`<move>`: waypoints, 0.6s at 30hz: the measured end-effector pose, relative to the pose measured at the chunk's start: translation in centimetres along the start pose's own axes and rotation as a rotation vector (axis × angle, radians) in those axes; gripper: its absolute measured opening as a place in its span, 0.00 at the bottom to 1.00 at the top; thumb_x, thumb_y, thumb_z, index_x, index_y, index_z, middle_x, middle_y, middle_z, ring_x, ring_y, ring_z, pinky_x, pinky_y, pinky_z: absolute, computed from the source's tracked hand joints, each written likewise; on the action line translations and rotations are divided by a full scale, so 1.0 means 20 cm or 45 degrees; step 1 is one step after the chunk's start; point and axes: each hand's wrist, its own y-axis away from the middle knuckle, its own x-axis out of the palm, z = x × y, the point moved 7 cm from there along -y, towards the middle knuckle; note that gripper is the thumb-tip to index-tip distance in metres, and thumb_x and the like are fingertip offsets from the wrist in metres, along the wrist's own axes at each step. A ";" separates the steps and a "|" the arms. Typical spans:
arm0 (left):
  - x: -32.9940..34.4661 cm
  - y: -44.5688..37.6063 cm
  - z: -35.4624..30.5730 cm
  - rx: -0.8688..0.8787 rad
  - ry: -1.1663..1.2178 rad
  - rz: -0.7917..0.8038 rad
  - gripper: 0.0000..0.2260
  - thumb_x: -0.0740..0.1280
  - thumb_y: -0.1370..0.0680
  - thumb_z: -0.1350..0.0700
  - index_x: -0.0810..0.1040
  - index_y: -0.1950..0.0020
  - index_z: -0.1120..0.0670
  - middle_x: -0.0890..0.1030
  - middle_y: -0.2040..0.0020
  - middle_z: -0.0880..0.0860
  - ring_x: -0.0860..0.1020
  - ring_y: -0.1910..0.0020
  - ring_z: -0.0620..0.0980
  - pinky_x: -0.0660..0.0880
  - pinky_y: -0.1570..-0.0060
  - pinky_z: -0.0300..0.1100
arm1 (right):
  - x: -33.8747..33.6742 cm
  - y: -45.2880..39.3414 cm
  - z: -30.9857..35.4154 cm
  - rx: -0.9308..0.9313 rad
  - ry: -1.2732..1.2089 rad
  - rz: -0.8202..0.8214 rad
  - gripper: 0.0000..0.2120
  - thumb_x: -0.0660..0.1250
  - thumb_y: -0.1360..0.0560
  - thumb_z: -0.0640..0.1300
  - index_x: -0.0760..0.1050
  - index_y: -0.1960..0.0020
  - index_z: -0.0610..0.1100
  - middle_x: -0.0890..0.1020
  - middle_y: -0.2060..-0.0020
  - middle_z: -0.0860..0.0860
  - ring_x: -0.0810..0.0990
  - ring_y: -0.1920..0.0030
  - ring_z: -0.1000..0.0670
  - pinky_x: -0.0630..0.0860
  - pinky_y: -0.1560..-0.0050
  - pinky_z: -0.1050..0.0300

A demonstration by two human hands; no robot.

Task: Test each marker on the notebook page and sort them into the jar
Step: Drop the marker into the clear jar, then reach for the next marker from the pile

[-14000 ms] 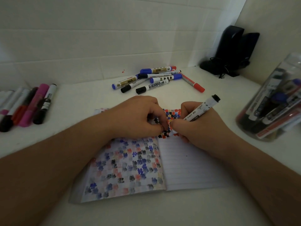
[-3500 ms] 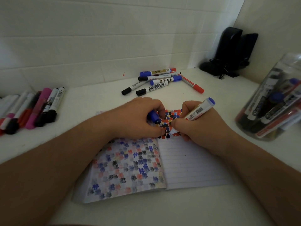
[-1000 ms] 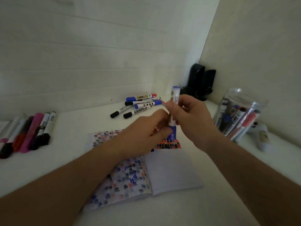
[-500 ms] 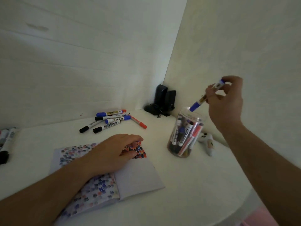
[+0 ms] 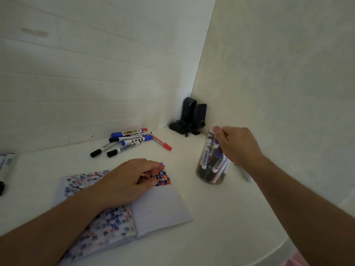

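An open notebook (image 5: 159, 206) lies on the white table, its lined right page bearing a patch of red, blue and black test marks at the top. My left hand (image 5: 126, 181) rests on that page with its fingers loosely bent over the marks. A clear jar (image 5: 206, 169) holding several markers stands to the right of the notebook. My right hand (image 5: 238, 144) is at the jar's mouth with curled fingers. A blue marker end (image 5: 217, 142) shows just beneath those fingers, inside the jar. Whether the fingers still pinch it is hidden.
Several loose markers (image 5: 130, 141) with blue, black and red caps lie behind the notebook by the wall. More markers (image 5: 5, 166) lie at the far left edge. Black speakers (image 5: 192, 116) stand in the corner. A small white object (image 5: 245, 174) lies behind the jar.
My right hand has come down with the blue marker from above the jar to its mouth. Before that, both hands capped the marker. My left hand stays on the notebook.
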 end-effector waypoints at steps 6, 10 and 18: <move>0.00 -0.01 -0.01 0.022 -0.030 0.001 0.12 0.65 0.18 0.46 0.77 0.34 0.39 0.78 0.47 0.35 0.73 0.44 0.32 0.67 0.47 0.26 | 0.00 0.00 -0.01 -0.029 -0.067 -0.022 0.25 0.54 0.15 0.58 0.81 0.61 0.48 0.81 0.72 0.56 0.80 0.61 0.47 0.74 0.57 0.54; -0.04 -0.04 0.10 -0.033 -0.080 -0.056 0.10 0.65 0.18 0.44 0.79 0.39 0.38 0.77 0.45 0.35 0.74 0.44 0.34 0.71 0.42 0.34 | -0.11 0.08 0.11 -0.287 0.032 -0.578 0.14 0.59 0.18 0.54 0.82 0.45 0.50 0.81 0.46 0.50 0.73 0.41 0.43 0.68 0.44 0.47; -0.33 0.05 0.65 -0.700 -0.371 -0.351 0.15 0.65 0.21 0.51 0.79 0.35 0.41 0.77 0.35 0.50 0.73 0.35 0.54 0.72 0.33 0.52 | 0.44 0.22 0.68 -0.593 -0.502 0.219 0.14 0.60 0.18 0.55 0.73 0.33 0.58 0.73 0.41 0.60 0.71 0.43 0.60 0.72 0.42 0.60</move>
